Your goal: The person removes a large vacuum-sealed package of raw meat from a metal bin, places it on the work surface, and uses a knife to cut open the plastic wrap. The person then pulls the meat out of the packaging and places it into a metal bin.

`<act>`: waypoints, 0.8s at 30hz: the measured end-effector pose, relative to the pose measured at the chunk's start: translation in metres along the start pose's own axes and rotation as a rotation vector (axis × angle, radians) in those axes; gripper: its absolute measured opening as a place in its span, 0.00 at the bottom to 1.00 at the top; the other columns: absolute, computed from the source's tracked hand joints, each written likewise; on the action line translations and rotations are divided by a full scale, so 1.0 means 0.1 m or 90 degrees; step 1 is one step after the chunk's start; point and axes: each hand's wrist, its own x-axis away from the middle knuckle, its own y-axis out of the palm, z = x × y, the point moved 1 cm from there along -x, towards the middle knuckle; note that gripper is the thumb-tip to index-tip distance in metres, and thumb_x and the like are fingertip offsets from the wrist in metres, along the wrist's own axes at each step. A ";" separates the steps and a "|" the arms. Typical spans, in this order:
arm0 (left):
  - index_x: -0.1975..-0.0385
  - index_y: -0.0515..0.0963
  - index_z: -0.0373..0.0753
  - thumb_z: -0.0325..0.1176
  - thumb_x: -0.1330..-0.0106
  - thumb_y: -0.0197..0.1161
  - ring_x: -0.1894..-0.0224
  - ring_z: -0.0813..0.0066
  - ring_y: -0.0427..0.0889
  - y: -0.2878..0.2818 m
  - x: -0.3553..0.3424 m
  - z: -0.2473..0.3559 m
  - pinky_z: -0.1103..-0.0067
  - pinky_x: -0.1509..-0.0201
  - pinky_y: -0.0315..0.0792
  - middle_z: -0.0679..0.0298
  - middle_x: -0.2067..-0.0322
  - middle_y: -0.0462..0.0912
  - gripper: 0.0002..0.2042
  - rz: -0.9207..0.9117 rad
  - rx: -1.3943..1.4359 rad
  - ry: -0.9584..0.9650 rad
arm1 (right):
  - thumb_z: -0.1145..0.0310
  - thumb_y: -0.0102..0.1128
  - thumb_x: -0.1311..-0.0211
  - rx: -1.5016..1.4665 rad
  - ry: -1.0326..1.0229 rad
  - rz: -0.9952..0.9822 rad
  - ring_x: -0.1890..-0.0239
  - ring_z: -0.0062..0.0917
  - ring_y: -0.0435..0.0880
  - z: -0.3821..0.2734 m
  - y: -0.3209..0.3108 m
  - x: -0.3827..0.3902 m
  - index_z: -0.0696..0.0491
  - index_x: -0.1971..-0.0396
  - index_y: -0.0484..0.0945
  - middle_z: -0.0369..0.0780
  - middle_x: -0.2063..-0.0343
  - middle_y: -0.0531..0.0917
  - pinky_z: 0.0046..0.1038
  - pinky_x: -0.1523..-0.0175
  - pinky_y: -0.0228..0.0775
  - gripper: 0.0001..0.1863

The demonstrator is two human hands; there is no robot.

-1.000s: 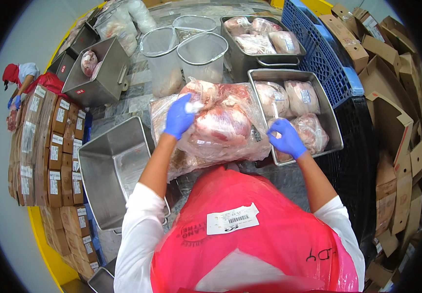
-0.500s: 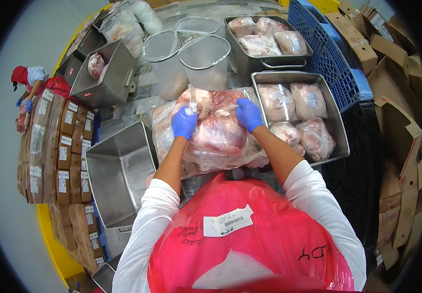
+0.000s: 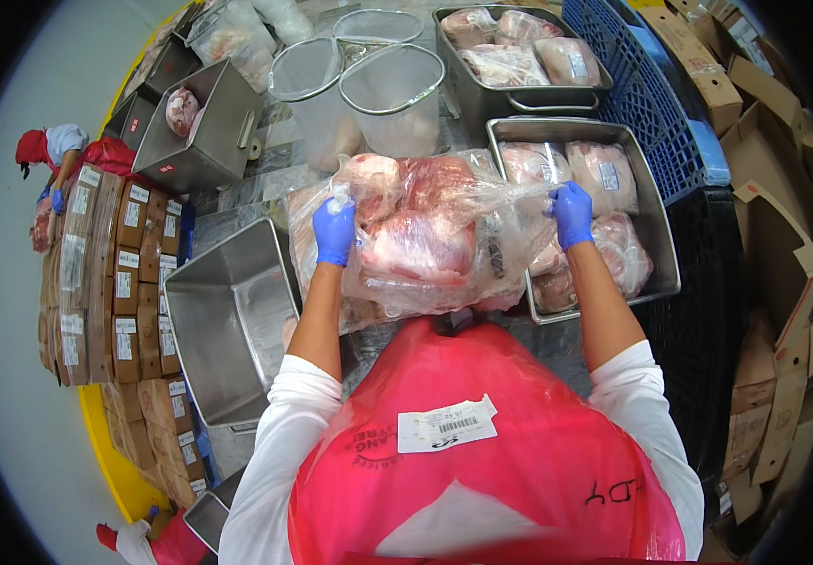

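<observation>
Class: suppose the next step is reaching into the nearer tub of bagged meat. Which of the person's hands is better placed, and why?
Probably the right hand: it overlaps the nearer tub in view, though gripping stretched clear plastic. The left hand, also gripping plastic, is farther off, across the meat.

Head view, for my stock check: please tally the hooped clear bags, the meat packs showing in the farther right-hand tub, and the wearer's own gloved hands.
Hooped clear bags: 3
Meat packs: 4
Left gloved hand and right gloved hand: 2
Total: 9
</observation>
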 end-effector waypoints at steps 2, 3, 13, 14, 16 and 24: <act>0.69 0.82 0.33 0.31 0.35 0.62 0.69 0.77 0.77 -0.04 0.04 0.05 0.76 0.65 0.71 0.66 0.72 0.82 0.07 -0.009 0.021 -0.038 | 0.74 0.47 0.39 0.018 0.004 -0.007 0.80 0.22 0.74 0.02 -0.03 0.06 0.55 0.68 0.76 0.38 0.73 0.78 0.29 0.74 0.76 0.07; 0.69 0.81 0.34 0.31 0.35 0.62 0.70 0.77 0.77 -0.05 0.05 0.08 0.77 0.65 0.70 0.67 0.72 0.82 0.07 -0.011 0.057 -0.057 | 0.74 0.47 0.39 0.023 -0.003 -0.007 0.81 0.22 0.74 0.02 -0.02 0.08 0.55 0.69 0.76 0.38 0.74 0.78 0.28 0.73 0.76 0.07; 0.71 0.78 0.42 0.31 0.35 0.64 0.76 0.82 0.72 -0.24 0.15 0.18 0.82 0.71 0.66 0.71 0.77 0.75 0.04 0.046 0.389 -0.214 | 0.77 0.50 0.42 0.079 0.025 -0.065 0.81 0.20 0.73 0.04 -0.08 0.26 0.57 0.74 0.77 0.38 0.79 0.77 0.27 0.77 0.73 0.07; 0.71 0.78 0.43 0.31 0.35 0.64 0.77 0.82 0.73 -0.24 0.14 0.19 0.82 0.73 0.66 0.71 0.77 0.75 0.04 0.055 0.410 -0.229 | 0.76 0.49 0.42 0.067 0.046 -0.047 0.81 0.21 0.73 0.05 -0.13 0.23 0.57 0.74 0.77 0.38 0.79 0.77 0.28 0.77 0.74 0.07; 0.72 0.77 0.44 0.31 0.35 0.64 0.78 0.81 0.74 -0.26 0.14 0.21 0.81 0.74 0.68 0.71 0.78 0.75 0.04 0.080 0.469 -0.278 | 0.76 0.49 0.42 0.041 0.088 -0.010 0.82 0.22 0.72 0.07 -0.21 0.17 0.57 0.75 0.77 0.38 0.79 0.76 0.30 0.78 0.75 0.07; 0.72 0.76 0.44 0.32 0.35 0.63 0.80 0.79 0.74 -0.37 0.29 0.03 0.80 0.76 0.69 0.70 0.79 0.75 0.05 0.121 0.694 -0.373 | 0.74 0.50 0.41 0.099 0.125 0.013 0.78 0.24 0.75 -0.12 -0.20 0.12 0.54 0.71 0.78 0.38 0.77 0.77 0.32 0.70 0.76 0.06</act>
